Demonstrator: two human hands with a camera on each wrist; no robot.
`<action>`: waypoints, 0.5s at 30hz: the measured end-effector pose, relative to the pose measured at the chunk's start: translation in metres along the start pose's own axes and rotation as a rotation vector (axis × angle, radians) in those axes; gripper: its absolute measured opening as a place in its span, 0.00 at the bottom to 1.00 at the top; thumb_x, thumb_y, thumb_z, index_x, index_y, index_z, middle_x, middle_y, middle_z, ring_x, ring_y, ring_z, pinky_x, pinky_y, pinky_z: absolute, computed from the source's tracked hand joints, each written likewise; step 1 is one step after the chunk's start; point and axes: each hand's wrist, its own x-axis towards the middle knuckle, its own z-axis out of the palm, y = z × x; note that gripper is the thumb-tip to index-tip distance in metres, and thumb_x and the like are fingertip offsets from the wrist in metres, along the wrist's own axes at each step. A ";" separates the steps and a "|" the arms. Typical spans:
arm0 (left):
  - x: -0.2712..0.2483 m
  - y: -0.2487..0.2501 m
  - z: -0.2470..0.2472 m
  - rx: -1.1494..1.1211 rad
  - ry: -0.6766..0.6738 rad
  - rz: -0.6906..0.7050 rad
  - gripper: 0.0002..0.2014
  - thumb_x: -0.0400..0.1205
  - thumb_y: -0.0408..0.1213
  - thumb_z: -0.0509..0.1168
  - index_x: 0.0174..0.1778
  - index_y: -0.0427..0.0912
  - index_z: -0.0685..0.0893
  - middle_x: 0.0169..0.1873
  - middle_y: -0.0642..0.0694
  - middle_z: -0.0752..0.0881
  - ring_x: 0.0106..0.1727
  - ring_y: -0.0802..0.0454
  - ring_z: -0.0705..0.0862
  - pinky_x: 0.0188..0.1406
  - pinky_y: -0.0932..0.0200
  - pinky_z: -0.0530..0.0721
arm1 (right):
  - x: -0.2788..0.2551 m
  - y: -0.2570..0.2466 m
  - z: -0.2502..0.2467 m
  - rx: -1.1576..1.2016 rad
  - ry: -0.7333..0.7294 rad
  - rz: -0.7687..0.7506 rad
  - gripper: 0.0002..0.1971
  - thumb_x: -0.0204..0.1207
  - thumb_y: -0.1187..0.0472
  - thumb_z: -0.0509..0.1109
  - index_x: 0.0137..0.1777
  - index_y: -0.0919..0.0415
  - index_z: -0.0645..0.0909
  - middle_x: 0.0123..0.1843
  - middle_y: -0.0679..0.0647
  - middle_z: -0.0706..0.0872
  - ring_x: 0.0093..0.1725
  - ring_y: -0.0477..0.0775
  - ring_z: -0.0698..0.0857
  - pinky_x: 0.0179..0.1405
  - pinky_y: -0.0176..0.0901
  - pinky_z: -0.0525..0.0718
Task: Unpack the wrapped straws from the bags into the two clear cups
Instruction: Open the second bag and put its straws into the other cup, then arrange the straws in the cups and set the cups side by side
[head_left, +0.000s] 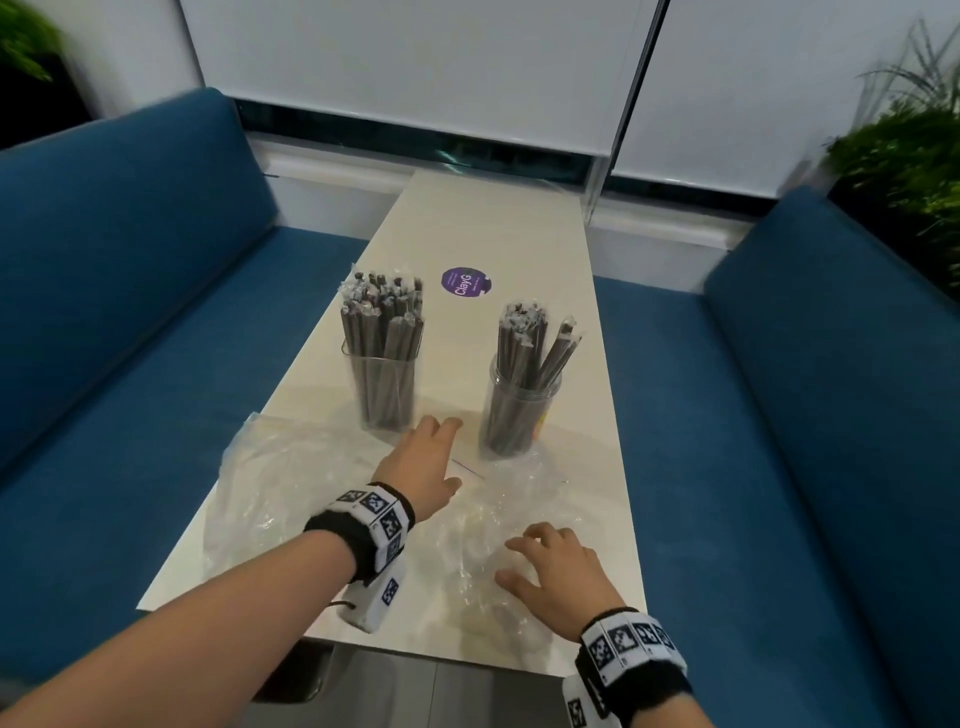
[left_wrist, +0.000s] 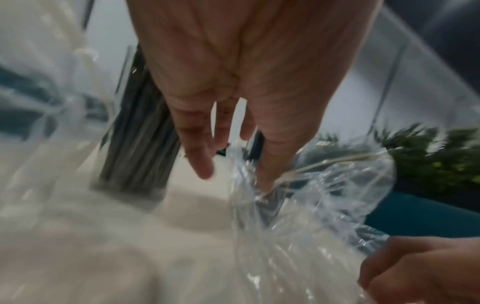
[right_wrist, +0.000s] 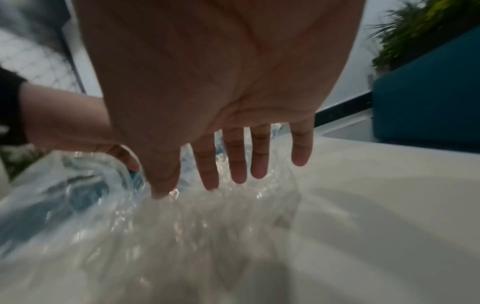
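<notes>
Two clear cups stand on the white table (head_left: 519, 228), each full of upright wrapped dark straws: the left cup (head_left: 383, 384) and the right cup (head_left: 519, 410). Two empty clear plastic bags lie flat in front of them, one at the left (head_left: 270, 483) and one at the right (head_left: 488, 551). My left hand (head_left: 423, 467) reaches forward between the cups, fingers straight and holding nothing, over the bag's edge (left_wrist: 298, 205). My right hand (head_left: 550, 566) rests with spread fingers (right_wrist: 236, 164) on the right bag (right_wrist: 182, 226).
A round purple sticker (head_left: 466, 281) lies on the table behind the cups. Blue sofas flank the table on the left (head_left: 130, 312) and right (head_left: 805, 389). Green plants (head_left: 904, 171) stand at the right rear. A window blind covers the back wall.
</notes>
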 end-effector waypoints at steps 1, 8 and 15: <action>-0.003 0.002 -0.006 0.002 0.040 0.020 0.34 0.83 0.46 0.70 0.84 0.51 0.65 0.76 0.46 0.73 0.75 0.41 0.75 0.68 0.43 0.83 | -0.003 0.003 -0.006 0.033 0.033 0.000 0.28 0.84 0.32 0.59 0.81 0.39 0.73 0.81 0.43 0.72 0.80 0.51 0.70 0.79 0.55 0.70; 0.019 0.040 -0.065 -0.293 0.172 0.091 0.42 0.80 0.50 0.74 0.87 0.47 0.62 0.79 0.45 0.69 0.76 0.45 0.77 0.75 0.46 0.79 | 0.011 0.027 -0.102 0.452 0.616 -0.004 0.28 0.78 0.41 0.75 0.76 0.48 0.80 0.66 0.46 0.79 0.52 0.40 0.81 0.50 0.33 0.82; 0.107 0.074 -0.085 -0.261 0.006 0.079 0.61 0.70 0.54 0.82 0.91 0.44 0.49 0.84 0.39 0.66 0.79 0.38 0.76 0.76 0.44 0.77 | 0.098 0.020 -0.190 0.496 0.287 -0.021 0.55 0.74 0.44 0.82 0.92 0.53 0.50 0.86 0.52 0.62 0.62 0.52 0.79 0.60 0.42 0.78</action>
